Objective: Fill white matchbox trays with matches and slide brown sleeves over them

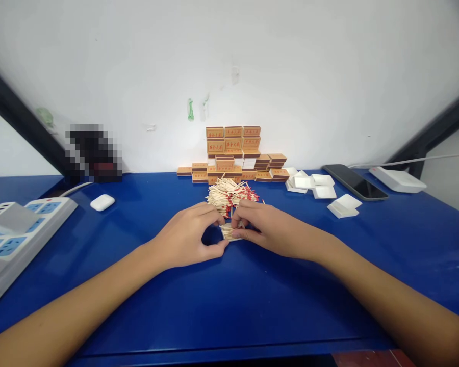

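Both my hands meet at the middle of the blue table (229, 306). My left hand (189, 235) and my right hand (265, 227) pinch a small white matchbox tray (229, 233) filled with matches, fingers closed on its two ends. Just behind them lies a loose pile of red-tipped matches (231, 193). Further back stands a stack of orange matchboxes (233, 153) against the white wall. Several empty white trays (313, 184) lie to the right of the stack.
A white and blue power strip (15, 229) sits at the left edge, with a white earbud case (102, 202) beside it. A dark phone (355, 182) and a white box (398, 179) lie at the back right.
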`<state>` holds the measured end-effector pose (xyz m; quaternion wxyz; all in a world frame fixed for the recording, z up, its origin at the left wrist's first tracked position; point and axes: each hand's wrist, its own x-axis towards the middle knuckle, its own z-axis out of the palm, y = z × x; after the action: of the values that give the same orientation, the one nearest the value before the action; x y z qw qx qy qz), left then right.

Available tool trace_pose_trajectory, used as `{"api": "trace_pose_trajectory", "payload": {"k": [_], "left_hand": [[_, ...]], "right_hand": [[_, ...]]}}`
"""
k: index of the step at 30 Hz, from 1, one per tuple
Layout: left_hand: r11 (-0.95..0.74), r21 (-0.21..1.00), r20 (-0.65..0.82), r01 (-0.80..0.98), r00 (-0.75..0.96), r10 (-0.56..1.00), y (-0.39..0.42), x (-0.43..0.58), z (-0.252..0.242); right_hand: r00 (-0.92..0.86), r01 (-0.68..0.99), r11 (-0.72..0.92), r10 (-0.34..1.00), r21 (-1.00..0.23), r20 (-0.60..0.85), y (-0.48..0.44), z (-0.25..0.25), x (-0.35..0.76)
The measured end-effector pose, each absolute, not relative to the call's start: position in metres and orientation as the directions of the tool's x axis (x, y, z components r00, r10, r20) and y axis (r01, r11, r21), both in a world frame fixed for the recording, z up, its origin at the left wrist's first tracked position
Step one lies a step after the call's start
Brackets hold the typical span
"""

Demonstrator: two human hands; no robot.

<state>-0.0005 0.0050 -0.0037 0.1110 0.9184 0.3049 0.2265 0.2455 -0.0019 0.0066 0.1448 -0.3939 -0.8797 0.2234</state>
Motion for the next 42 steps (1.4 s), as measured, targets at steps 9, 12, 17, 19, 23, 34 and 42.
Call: {"api": "trace_pose_trajectory", "payload": {"k": [9, 12, 17, 19, 23, 34, 42], "left_hand": [[-0.792, 0.324, 0.348, 0.517, 0.714, 0.608, 0.006, 0.001, -0.004], [-0.794, 0.329, 0.35, 0.51, 0.716, 0.605, 0.006, 0.0, -0.005], [-0.806, 0.314, 0.364, 0.502, 0.72, 0.59, 0.007, -0.001, -0.007], [-0.81, 0.305, 0.371, 0.5, 0.722, 0.585, 0.007, -0.001, -0.006], [-0.814, 0.308, 0.397, 0.492, 0.711, 0.58, 0.006, -0.001, -0.005], [-0.801, 0.402, 0.414, 0.444, 0.692, 0.591, 0.011, -0.001, -0.005], [-0.741, 0.516, 0.444, 0.43, 0.606, 0.66, 0.011, 0.001, -0.005]], "right_hand": [[-0.626, 0.67, 0.608, 0.771, -0.427, 0.116, -0.001, 0.016, 0.252], [-0.634, 0.653, 0.618, 0.762, -0.438, 0.129, -0.001, 0.012, 0.249], [-0.633, 0.651, 0.632, 0.758, -0.42, 0.159, -0.002, 0.007, 0.245], [-0.63, 0.657, 0.625, 0.762, -0.421, 0.15, -0.002, 0.007, 0.244], [-0.629, 0.67, 0.621, 0.766, -0.408, 0.134, -0.003, 0.008, 0.244], [-0.619, 0.669, 0.623, 0.769, -0.405, 0.16, 0.0, 0.007, 0.247], [-0.618, 0.695, 0.571, 0.785, -0.437, 0.043, -0.007, 0.023, 0.251]]}}
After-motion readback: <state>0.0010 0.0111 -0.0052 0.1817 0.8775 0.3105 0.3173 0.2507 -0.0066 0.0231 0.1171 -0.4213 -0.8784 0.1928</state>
